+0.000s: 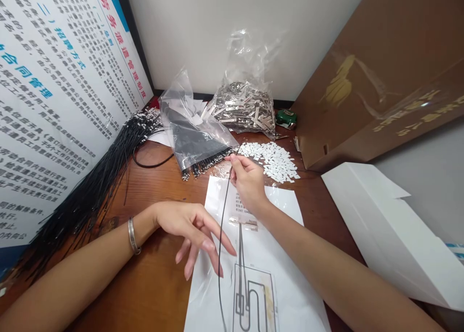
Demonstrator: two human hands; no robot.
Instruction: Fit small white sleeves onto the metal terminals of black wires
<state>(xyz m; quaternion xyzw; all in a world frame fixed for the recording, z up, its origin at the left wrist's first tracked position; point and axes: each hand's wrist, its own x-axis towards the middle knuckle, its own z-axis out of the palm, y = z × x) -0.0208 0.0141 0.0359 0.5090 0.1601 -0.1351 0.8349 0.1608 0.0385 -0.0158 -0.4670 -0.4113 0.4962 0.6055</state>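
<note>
My right hand [250, 182] pinches a thin black wire [224, 206] near its upper end, close to the open end of a clear bag of black wires [206, 138]. From there the wire hangs down past my left hand [188, 221], whose fingers are spread; it crosses the fingers, and I cannot tell whether they touch it. Beneath both hands lies a white paper sheet [290, 254] with a printed line diagram. A heap of small white pieces [277, 160] is just beyond my right hand.
A long bundle of black wires [97, 177] with white ends lies along the printed board [54, 80] at left. A clear bag of metal strips [246, 107] stands at the back, beside a green object [286, 118]. A brown box [362, 80] and a white folded carton [384, 225] bound the right side.
</note>
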